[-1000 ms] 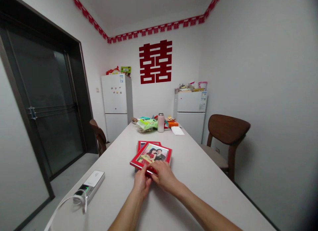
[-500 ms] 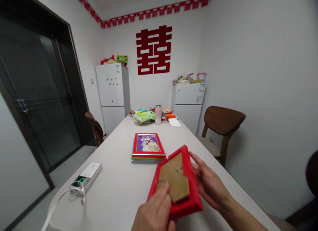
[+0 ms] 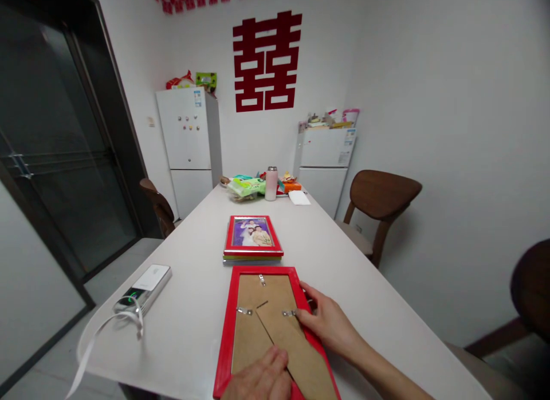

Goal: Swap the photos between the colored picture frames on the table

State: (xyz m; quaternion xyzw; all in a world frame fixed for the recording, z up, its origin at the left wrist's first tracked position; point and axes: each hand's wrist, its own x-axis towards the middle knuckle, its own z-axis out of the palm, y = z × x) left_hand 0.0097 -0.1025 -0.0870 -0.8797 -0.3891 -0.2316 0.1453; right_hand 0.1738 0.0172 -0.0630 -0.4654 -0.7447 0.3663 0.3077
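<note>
A red picture frame (image 3: 227, 331) is turned back side up in front of me, low over or on the table; I cannot tell which. Its brown backing board (image 3: 249, 291) has metal turn clips near the top and both sides, and a fold-out stand leg (image 3: 296, 348) lies flat against it. My right hand (image 3: 329, 320) grips the frame's right edge, thumb over the back. My left hand (image 3: 262, 380) rests its fingers on the lower part of the backing, at the near end; its thumb is hidden. Beyond lies a stack of frames, a red one with a photo (image 3: 253, 234) on top.
A power bank (image 3: 148, 285) with a white cable (image 3: 88, 351) lies at the left on the white table (image 3: 189, 331). A pink bottle (image 3: 271, 185), green packets (image 3: 247, 187) and white paper (image 3: 299, 197) are at the far end. Brown chairs (image 3: 384, 193) flank the table.
The red picture frame has swung from a tilted pose on the right to a flatter, straighter pose nearer the middle. Both hands have moved with it. The view has tipped downward.
</note>
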